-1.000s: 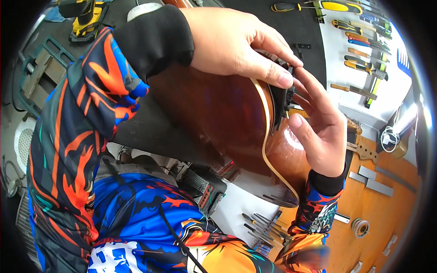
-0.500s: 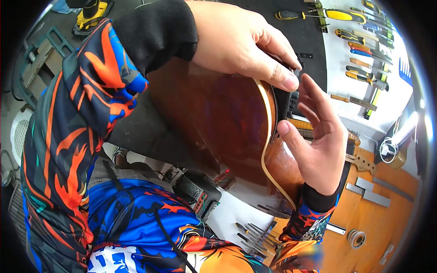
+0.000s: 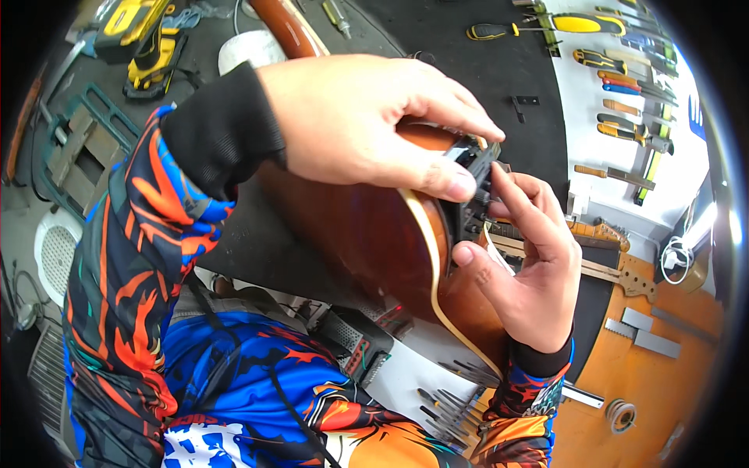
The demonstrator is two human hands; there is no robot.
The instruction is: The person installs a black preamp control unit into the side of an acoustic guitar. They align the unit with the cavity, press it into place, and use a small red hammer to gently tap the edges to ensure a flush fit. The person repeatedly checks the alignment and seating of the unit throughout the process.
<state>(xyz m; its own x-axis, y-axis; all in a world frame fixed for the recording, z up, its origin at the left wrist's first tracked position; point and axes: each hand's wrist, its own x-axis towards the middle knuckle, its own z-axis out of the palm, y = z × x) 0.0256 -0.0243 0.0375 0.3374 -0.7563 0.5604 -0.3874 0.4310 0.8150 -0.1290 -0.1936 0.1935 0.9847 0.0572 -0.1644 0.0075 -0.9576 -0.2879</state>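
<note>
a glossy reddish-brown guitar body with a cream binding strip along its edge (image 3: 367,226) is held up on its side above the dark bench mat (image 3: 460,62), close under the camera. the left hand (image 3: 351,125) is laid over the top of the body, and its thumb and fingertips are pinched on a black ribbed plastic part (image 3: 474,191) that sits against the body's edge. the right hand (image 3: 523,273) is brought up from below; its thumb is pressed against the lower end of the black part and its fingers are curled behind it, so the part is grasped from both sides. both forearms are covered by black cuffs and blue and orange patterned sleeves (image 3: 133,257).

on the white wall panel (image 3: 585,109) at upper right, a row of screwdrivers with yellow, red and blue handles (image 3: 616,62) is hung. a yellow and black power tool (image 3: 148,39) is lying at upper left on the bench. an orange wooden surface (image 3: 663,366) at lower right carries flat grey metal strips (image 3: 647,331) and a small spool of wire (image 3: 622,413). a set of thin dark-handled tools (image 3: 445,402) is spread on a white sheet near the lower middle. no readable package or sign can be made out.
</note>
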